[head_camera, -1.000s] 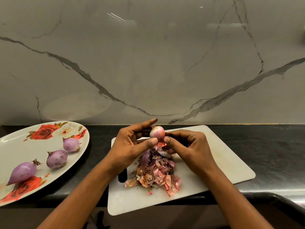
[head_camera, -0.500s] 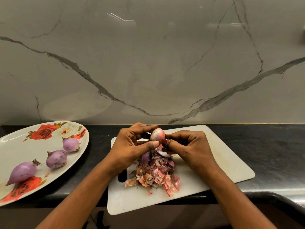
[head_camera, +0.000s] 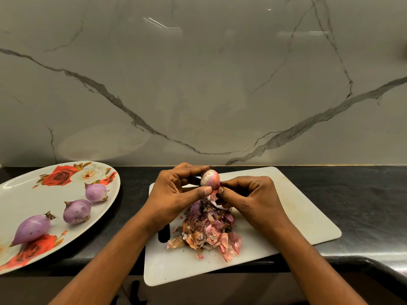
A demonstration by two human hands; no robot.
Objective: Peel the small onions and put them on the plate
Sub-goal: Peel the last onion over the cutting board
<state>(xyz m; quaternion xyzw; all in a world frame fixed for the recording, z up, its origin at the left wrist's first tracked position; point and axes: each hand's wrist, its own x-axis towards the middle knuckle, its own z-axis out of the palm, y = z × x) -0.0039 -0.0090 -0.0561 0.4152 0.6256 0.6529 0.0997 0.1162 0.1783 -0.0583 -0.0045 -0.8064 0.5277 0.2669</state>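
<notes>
l hand (head_camera: 176,192) grips onion (head_camera: 210,178); plate (head_camera: 22,194) w/ 3 peeled onions (head_camera: 77,211).

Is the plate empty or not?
Not empty: three purple onions lie on the plate.

The held onion (head_camera: 210,178), small, round and pale with pink streaks, sits just above frame centre. The left hand (head_camera: 176,194) pinches it and the right hand (head_camera: 248,194) nips its lower right edge. At left lies the oval rose-patterned plate (head_camera: 19,194). It carries a diagonal row of peeled purple bulbs: top onion (head_camera: 96,192), middle onion (head_camera: 77,211) and long onion (head_camera: 30,228).
</notes>
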